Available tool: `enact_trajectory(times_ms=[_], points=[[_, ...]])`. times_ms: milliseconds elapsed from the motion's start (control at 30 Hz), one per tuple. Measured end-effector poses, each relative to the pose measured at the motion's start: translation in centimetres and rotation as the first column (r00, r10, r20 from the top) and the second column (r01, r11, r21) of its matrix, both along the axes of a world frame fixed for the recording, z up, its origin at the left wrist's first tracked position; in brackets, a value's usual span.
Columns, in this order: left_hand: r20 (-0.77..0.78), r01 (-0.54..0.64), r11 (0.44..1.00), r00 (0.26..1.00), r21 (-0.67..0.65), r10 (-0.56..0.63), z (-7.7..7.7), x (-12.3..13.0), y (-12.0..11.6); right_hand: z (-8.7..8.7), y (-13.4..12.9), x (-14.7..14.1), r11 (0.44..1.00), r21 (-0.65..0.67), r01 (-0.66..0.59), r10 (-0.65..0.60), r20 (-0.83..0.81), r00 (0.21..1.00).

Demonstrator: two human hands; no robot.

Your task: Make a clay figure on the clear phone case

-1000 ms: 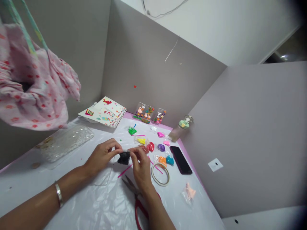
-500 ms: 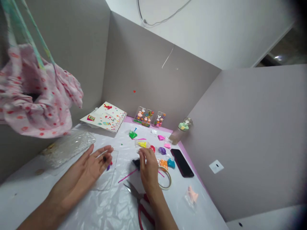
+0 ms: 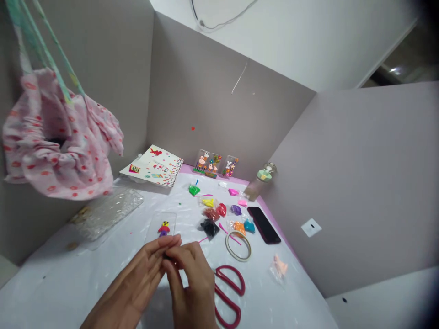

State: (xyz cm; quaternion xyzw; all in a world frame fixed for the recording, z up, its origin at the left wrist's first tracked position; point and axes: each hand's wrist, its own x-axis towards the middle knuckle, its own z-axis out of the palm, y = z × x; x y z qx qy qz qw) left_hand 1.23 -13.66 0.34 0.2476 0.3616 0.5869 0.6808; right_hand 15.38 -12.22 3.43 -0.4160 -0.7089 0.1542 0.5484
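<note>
My left hand (image 3: 137,274) is held palm up with its fingers stretched out flat. Above those fingers, my right hand (image 3: 194,276) pinches a small black bit of clay (image 3: 167,255), mostly hidden by the fingertips. Just beyond the hands, a little clay figure (image 3: 164,228) in red, purple and yellow lies on a clear flat case (image 3: 173,218). Partly behind my right hand are red-handled scissors (image 3: 224,298), their blades covered. A packet of black clay (image 3: 210,227) sits farther off on the table.
Several bagged clay colours, including orange (image 3: 239,227) and green (image 3: 194,189), lie beyond. A tape roll (image 3: 249,251), a pink tool (image 3: 230,234) and a phone (image 3: 264,225) are to the right. At the back stand decorated cases (image 3: 207,163) and a bottle (image 3: 257,185). Pink cloth (image 3: 78,155) hangs left.
My right hand has moved from near the clay packets down and left to my left hand's fingers, where the black bit lay. The figure and the scissors' handles are now uncovered.
</note>
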Motion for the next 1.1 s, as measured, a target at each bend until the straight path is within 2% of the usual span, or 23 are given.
enact_trajectory(times_ms=[67, 100, 167, 233, 267, 333, 400, 500, 667, 833, 967, 1100], points=[[-0.215, 0.02, 0.992, 0.977, 0.123, 0.007, -0.7, -1.1, -0.2, -0.1, -0.5, -0.4, 0.989, -0.122, -0.086, 0.053, -0.247, 0.967], [-0.363, 0.033, 0.979, 0.931, 0.201, 0.044, -1.1, -1.9, -0.2, -0.1, -0.7, -0.6, 0.968, -0.196, -0.16, 0.079, -0.366, 0.927], [-0.593, 0.025, 0.913, 0.768, 0.407, 0.243, -1.6, -3.5, -0.1, -0.1, -1.0, -1.1, 0.881, -0.331, -0.337, 0.103, -0.561, 0.821], [-0.689, 0.112, 0.809, 0.598, 0.577, 0.408, -1.8, -4.9, 0.0, 0.0, -1.2, -1.5, 0.791, -0.398, -0.465, 0.094, -0.672, 0.735], [-0.71, 0.177, 0.763, 0.538, 0.622, 0.454, -1.8, -5.5, 0.0, 0.1, -1.3, -1.7, 0.775, -0.403, -0.487, 0.09, -0.692, 0.716], [-0.729, 0.275, 0.698, 0.455, 0.661, 0.511, -1.5, -6.2, 0.0, 0.4, -1.3, -2.0, 0.795, -0.39, -0.464, 0.085, -0.686, 0.722], [-0.733, 0.329, 0.661, 0.403, 0.674, 0.547, -1.1, -6.5, -0.1, 0.7, -1.3, -2.3, 0.819, -0.39, -0.422, 0.065, -0.666, 0.743], [-0.71, 0.378, 0.602, 0.37, 0.704, 0.599, -0.3, -6.6, -0.1, 0.9, -1.3, -2.4, 0.802, -0.429, -0.416, 0.033, -0.663, 0.748], [-0.639, 0.445, 0.471, 0.388, 0.761, 0.664, 0.8, -6.5, 0.6, 1.3, -1.2, -2.2, 0.789, -0.44, -0.428, 0.041, -0.658, 0.752], [-0.583, 0.46, 0.401, 0.376, 0.792, 0.72, 1.5, -5.9, 1.0, 1.4, -1.3, -1.9, 0.796, -0.445, -0.41, 0.055, -0.622, 0.781], [-0.571, 0.434, 0.405, 0.382, 0.805, 0.726, 1.7, -5.4, 1.0, 1.2, -1.3, -1.6, 0.805, -0.453, -0.383, 0.052, -0.589, 0.807], [-0.625, 0.409, 0.482, 0.386, 0.775, 0.678, 1.4, -4.8, 0.8, 1.7, -1.3, -0.8, 0.749, -0.522, -0.409, 0.095, -0.526, 0.845]])
